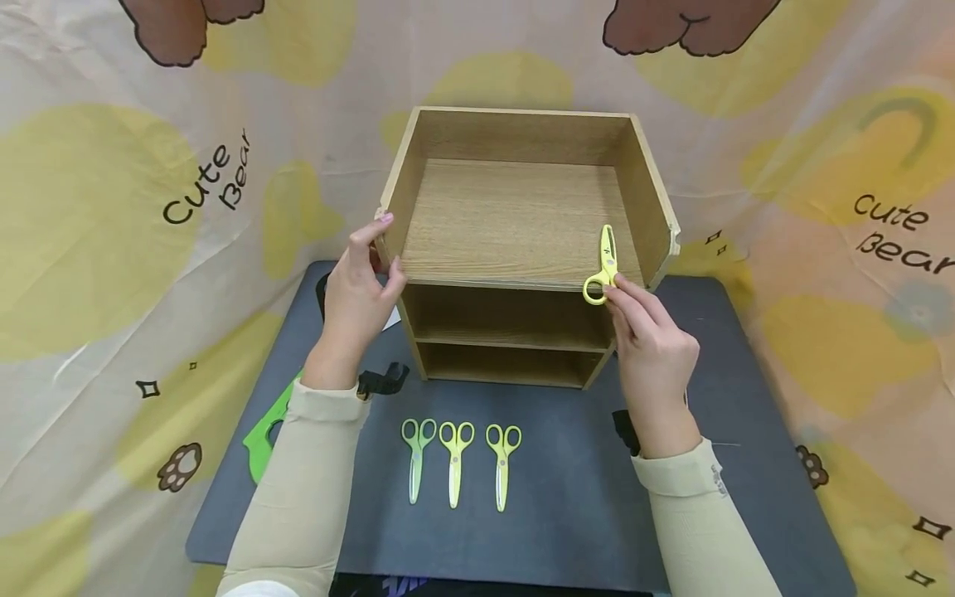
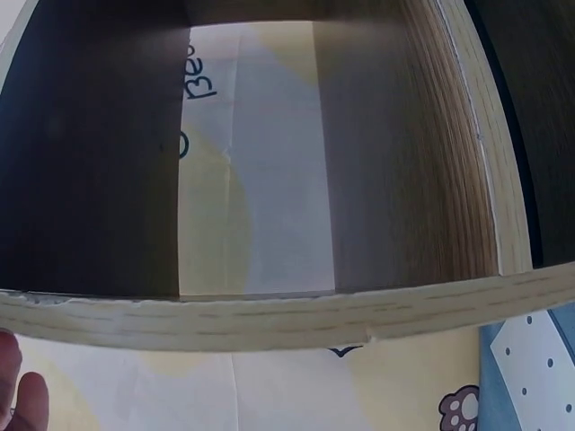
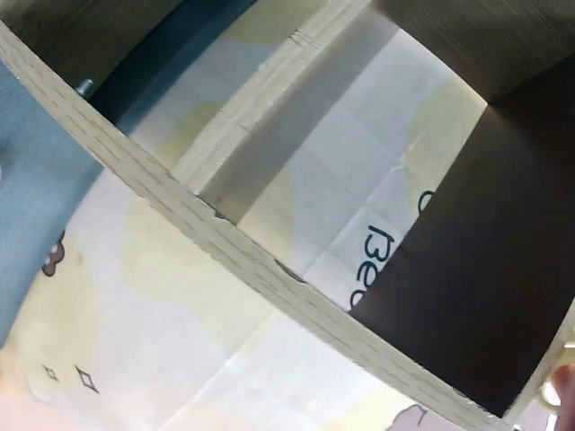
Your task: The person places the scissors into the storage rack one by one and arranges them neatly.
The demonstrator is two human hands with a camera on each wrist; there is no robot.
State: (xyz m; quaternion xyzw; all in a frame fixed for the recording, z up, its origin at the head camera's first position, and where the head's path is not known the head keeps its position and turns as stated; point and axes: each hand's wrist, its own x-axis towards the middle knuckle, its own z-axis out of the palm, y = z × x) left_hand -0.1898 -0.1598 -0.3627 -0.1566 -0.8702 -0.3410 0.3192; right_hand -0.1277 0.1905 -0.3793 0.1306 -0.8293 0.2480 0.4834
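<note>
A wooden shelf unit (image 1: pixel 522 215) stands on the grey table, its deep upper compartment facing up and two lower compartments in front. My left hand (image 1: pixel 360 286) holds the front edge of its left side panel; in the left wrist view only fingertips (image 2: pixel 27 400) show beside that panel. Between thumb and fingers my right hand (image 1: pixel 652 352) pinches yellow scissors (image 1: pixel 608 257) by the handle, blades pointing up, over the upper compartment's front right corner. On the table before the unit lie green scissors (image 1: pixel 415 464) and two pairs of yellow scissors (image 1: pixel 454 468), handles towards the unit.
Partly hidden by the left forearm, a bright green object (image 1: pixel 263 439) lies at the table's left side. A patterned cloth (image 1: pixel 298 99) surrounds the grey table (image 1: pixel 567 497). Something white (image 1: pixel 392 317) shows beside the unit's left side.
</note>
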